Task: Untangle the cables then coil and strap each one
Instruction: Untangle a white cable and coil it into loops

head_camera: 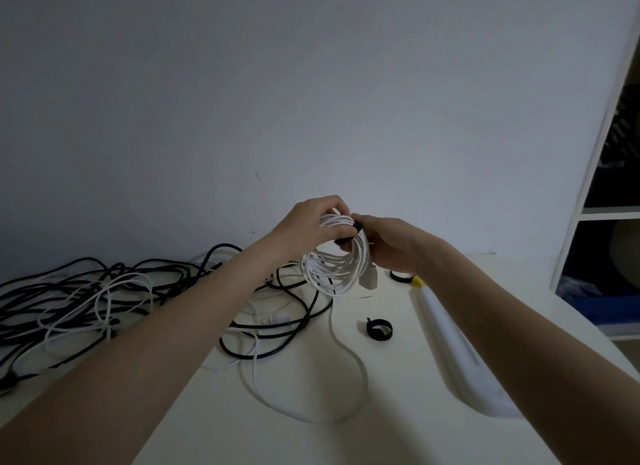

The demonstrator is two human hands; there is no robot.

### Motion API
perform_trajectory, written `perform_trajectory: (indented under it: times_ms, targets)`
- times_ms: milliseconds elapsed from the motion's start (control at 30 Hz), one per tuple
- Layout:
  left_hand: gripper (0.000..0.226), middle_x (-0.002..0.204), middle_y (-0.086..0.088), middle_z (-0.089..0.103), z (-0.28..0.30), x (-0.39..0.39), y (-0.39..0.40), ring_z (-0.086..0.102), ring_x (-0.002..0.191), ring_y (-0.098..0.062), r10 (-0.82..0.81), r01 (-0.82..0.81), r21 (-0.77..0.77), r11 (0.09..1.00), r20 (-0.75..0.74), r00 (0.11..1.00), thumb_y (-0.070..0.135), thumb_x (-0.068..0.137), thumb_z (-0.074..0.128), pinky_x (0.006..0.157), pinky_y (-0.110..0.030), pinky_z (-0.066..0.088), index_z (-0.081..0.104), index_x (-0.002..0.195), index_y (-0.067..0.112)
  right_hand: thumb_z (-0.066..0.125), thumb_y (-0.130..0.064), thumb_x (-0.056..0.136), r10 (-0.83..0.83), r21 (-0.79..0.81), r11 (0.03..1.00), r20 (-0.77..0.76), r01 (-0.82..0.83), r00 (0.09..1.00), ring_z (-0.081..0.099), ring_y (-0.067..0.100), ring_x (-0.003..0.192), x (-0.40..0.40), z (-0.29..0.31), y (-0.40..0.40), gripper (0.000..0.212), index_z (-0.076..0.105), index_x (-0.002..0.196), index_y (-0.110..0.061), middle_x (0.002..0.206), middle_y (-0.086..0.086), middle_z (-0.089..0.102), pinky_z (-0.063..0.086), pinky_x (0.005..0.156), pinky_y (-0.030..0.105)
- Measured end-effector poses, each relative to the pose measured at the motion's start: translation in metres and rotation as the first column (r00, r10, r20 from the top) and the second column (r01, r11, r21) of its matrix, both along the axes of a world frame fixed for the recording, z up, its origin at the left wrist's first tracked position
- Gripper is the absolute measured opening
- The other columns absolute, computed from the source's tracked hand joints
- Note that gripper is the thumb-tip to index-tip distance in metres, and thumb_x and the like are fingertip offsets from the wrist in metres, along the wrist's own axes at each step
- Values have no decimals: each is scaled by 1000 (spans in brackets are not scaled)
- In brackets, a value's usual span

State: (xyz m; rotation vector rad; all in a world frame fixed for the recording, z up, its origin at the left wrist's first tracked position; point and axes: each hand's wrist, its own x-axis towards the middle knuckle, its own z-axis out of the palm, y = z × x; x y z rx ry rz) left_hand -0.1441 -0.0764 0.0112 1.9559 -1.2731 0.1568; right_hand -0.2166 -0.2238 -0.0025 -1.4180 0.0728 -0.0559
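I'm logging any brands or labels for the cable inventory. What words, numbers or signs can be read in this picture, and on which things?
None can be read.
White cable coil, held in both hands: no print visible on it or its connector.
Black strap around the coil: plain.
Loose black strap ring on the table: plain.
White object with a yellow tip: no label visible.
Tangled black and white cables: too dim and thin to show any print.

Left hand (313,227) fingers curl behind the white cable coil (334,265), out of sight. The black strap (356,229) is mostly covered by the right hand (391,244). Tangled black cables (52,302) run off the left edge. Shelf unit (602,215) contents are dark and unreadable.
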Motion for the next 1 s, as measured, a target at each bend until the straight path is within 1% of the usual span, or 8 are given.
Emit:
perform_trajectory:
  times_ms: [100,267,367,500,633,767,867,1000]
  targets:
    - [15,80,1,63,2,1,4,55,71,-14,51,-51,16,999,18,999,29,83,70,63,-20,40,58,90,22,38,-30,101,13,-73,997,-49,-17,999,57,17,73,-1,0,3,31,58,105,-6,82,6,59,46,71,28]
    - [15,70,11,59,5,-2,10,54,58,6,64,-67,-41,997,-57,996,26,85,68,58,-7,38,57,89,16,32,-33,102,81,7,997,-49,-81,995,52,18,68,0,6,11,34,56,102,-8,73,4,54,41,70,30]
    - [13,79,-1,65,1,3,13,61,75,-13,88,-112,-108,988,-209,974,24,86,67,74,-27,47,57,85,16,38,-33,101,-86,-269,959,10,86,996,55,18,73,-1,12,23,38,62,102,-3,81,7,63,43,73,30]
    - [19,79,-3,66,1,8,16,59,74,-15,151,-238,-204,950,-366,918,25,88,66,79,-31,49,59,94,8,58,-29,92,-216,-550,733,371,401,903,55,20,95,4,16,35,35,56,114,-2,111,15,58,44,77,27]
    - [21,73,2,64,7,5,21,51,67,-8,95,-290,-281,915,-547,832,27,89,63,74,-23,43,64,85,7,71,-4,76,72,-752,386,601,534,796,45,20,111,10,12,37,40,56,112,-8,116,8,49,38,87,16]
    - [23,75,-1,64,8,0,19,54,76,-12,43,-297,-284,912,-654,755,23,92,60,76,-21,44,63,73,10,72,2,72,93,-632,256,769,731,632,48,27,103,16,1,42,27,65,97,-6,116,14,49,46,82,31]
    - [29,65,-1,57,9,-1,19,52,64,-10,89,-312,-239,919,-646,758,25,91,60,59,-11,45,59,67,8,74,1,68,149,-483,167,874,860,462,54,32,88,21,2,44,13,66,74,-7,100,15,57,50,68,43]
    - [31,65,-1,58,8,1,21,54,66,-11,192,-356,-188,916,-572,798,28,89,62,66,-18,42,58,66,7,74,-3,64,299,-478,78,848,875,437,47,24,88,20,3,42,9,66,65,-7,88,11,61,47,63,37]
